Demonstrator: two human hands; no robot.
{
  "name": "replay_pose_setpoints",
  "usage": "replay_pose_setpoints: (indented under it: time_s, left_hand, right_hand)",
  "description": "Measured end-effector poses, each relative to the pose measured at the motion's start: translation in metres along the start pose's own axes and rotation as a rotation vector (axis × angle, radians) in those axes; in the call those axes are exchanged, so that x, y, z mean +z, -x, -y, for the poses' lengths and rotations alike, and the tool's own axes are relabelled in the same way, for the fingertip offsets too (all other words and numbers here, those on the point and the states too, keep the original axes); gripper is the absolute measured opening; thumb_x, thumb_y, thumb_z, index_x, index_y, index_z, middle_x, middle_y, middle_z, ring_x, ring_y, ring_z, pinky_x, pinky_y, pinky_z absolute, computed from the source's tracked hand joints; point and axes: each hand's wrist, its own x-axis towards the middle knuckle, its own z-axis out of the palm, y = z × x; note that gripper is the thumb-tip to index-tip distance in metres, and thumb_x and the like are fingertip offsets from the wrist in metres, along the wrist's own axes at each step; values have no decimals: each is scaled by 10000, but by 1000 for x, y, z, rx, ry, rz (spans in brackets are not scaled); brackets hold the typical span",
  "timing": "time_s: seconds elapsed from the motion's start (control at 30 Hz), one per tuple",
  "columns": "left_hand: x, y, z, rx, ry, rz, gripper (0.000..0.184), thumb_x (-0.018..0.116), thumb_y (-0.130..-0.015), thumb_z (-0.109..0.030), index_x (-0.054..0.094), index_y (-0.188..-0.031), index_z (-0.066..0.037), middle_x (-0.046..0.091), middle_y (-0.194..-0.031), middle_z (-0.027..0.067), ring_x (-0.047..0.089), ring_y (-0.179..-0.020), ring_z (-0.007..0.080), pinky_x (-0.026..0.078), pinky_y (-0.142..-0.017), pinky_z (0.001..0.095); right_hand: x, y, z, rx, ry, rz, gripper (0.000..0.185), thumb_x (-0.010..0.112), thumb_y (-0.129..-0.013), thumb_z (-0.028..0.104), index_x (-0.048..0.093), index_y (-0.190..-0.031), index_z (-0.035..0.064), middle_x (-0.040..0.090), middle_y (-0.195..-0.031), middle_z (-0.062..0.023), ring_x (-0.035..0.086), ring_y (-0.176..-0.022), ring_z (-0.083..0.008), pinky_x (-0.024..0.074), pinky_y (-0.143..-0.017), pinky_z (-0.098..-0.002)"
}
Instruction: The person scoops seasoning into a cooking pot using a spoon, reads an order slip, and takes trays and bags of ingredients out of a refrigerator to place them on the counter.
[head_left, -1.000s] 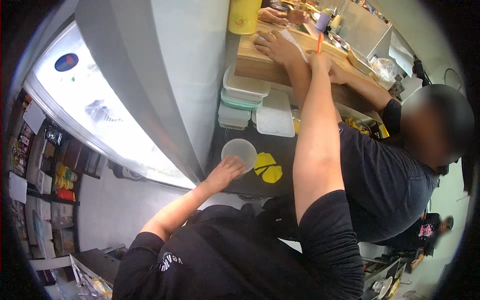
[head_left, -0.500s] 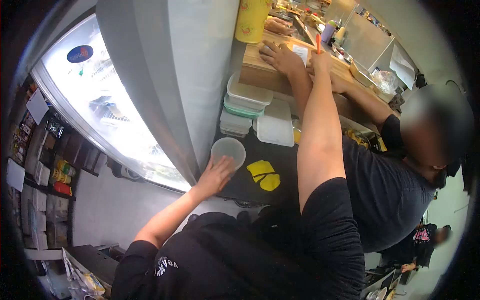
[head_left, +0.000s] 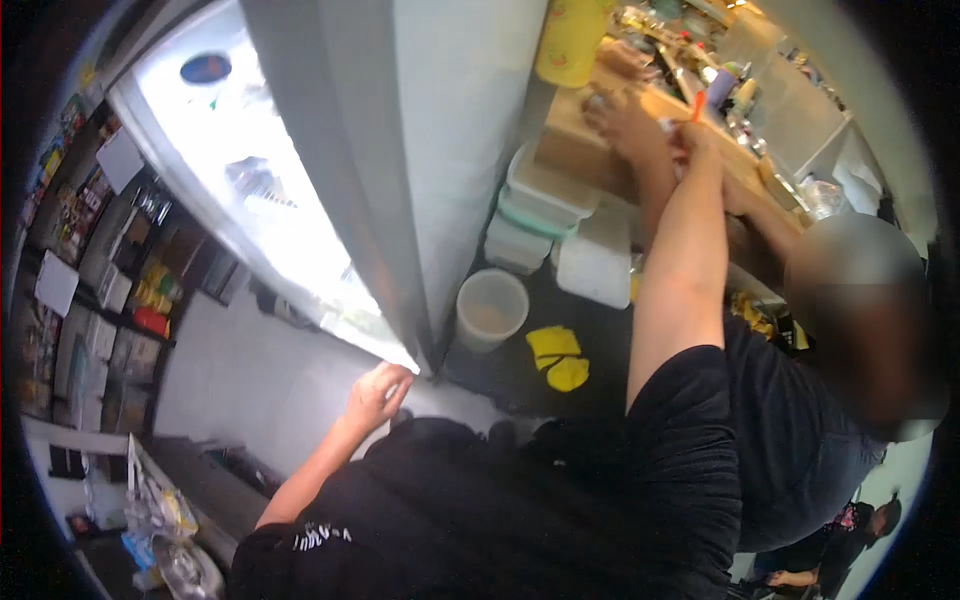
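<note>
My left hand (head_left: 379, 392) is low at the left, in front of the fridge door's lower edge. Its fingers are curled together, and whatever they might hold is hidden. With my arm stretched forward to the wooden counter, my right hand (head_left: 697, 140) is closed around a slim orange pen (head_left: 699, 104) that sticks up from it. A co-worker's hand (head_left: 625, 122) rests on the counter beside it, their forearm passing under mine. A round translucent tub (head_left: 493, 308) stands on the dark surface, apart from my left hand. Right of it lies a folded yellow cloth-like piece (head_left: 560, 356).
Lidded plastic containers (head_left: 550, 190) are stacked below the counter, with a white lid (head_left: 597, 262) beside them. A grey door (head_left: 330, 150) and a lit glass fridge (head_left: 250, 170) fill the left. A co-worker (head_left: 790, 420) stands close on my right. A yellow container (head_left: 575, 40) sits on the counter.
My left hand has left the round tub and drawn back toward my body, its fingers now curled. My right hand stays at the counter with the pen. The whole view has shifted.
</note>
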Motion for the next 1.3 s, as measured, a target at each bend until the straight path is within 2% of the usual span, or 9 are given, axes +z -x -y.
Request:
replay_pose_setpoints:
  time_s: [0.27, 0.37, 0.4, 0.6, 0.7, 0.83, 1.0, 1.13, 1.3]
  left_hand:
    - [-45, -58, -41, 99, 121, -107, 222, 659, -798, -15, 602, -1013, -5, 652, -950, 128, 649, -854, 261, 508, -745, 327]
    - [-35, -86, -68, 59, 447, -200, 379, 702, -789, -95, 564, -1129, -1, 628, -1056, 133, 614, -987, 253, 472, -864, 334]
    - [-33, -94, -77, 51, 444, -146, 486, 705, -789, -95, 490, -1213, 7, 596, -1120, 126, 573, -1059, 241, 423, -938, 334]
    - [10, -71, -66, -227, 616, 347, 455, 705, -822, -188, 548, -1191, 29, 585, -1093, 92, 528, -1103, 178, 412, -947, 333]
    - [30, -51, -50, -495, 754, 327, 339, 626, -892, -198, 589, -1142, 28, 633, -1052, 82, 568, -997, 122, 459, -865, 296]
    - [26, -32, -33, -604, 751, 275, 328, 585, -922, -197, 581, -1159, 29, 666, -1018, 79, 599, -898, 105, 478, -828, 278]
    - [9, 0, 11, -551, 725, 282, 335, 621, -898, -188, 583, -1157, 21, 668, -991, 42, 588, -886, 86, 467, -817, 257]
    - [-35, 6, 31, -672, 958, 122, 322, 609, -907, -190, 587, -1155, 14, 650, -1047, 45, 575, -934, 82, 459, -848, 257]
    - [-77, 32, 107, -753, 1161, -26, 335, 586, -914, -209, 567, -1165, 12, 637, -1076, 88, 619, -960, 151, 516, -803, 282]
  right_hand:
    - [-17, 98, 59, -716, -675, -206, 154, 579, -859, 70, 665, -919, -42, 628, -870, -91, 579, -629, -127, 490, -566, -250]
    - [15, 306, 75, -545, -78, -201, 178, 555, -868, 67, 637, -973, -50, 614, -808, -76, 570, -681, -98, 474, -570, -218]
    - [42, 339, 45, -507, -662, 90, 195, 596, -859, 126, 637, -968, -30, 588, -699, -43, 555, -596, -88, 429, -513, -203]
    - [121, 424, -119, 35, -244, 837, 201, 581, -898, 126, 639, -1039, -6, 602, -644, -45, 540, -488, -99, 405, -465, -192]
    - [125, 418, -139, 58, -239, 859, 264, 585, -909, 166, 619, -1104, -9, 613, -660, -51, 532, -475, -90, 405, -458, -197]
    - [139, 341, -192, -156, 174, 273, 468, 598, -875, 443, 636, -1036, 5, 599, -599, -70, 585, -469, -166, 452, -482, -322]
    - [165, 334, -225, 427, -143, 549, 550, 665, -829, 441, 542, -1182, 38, 626, -799, -84, 563, -436, -147, 335, -326, -231]
    - [142, 343, -275, 385, -44, 620, 550, 657, -857, 365, 474, -1263, 40, 623, -977, -113, 625, -590, -184, 387, -363, -251]
    - [112, 425, -262, 282, -194, 476, 390, 582, -909, 377, 532, -1130, 59, 523, -659, 29, 423, -403, -59, 309, -336, -211]
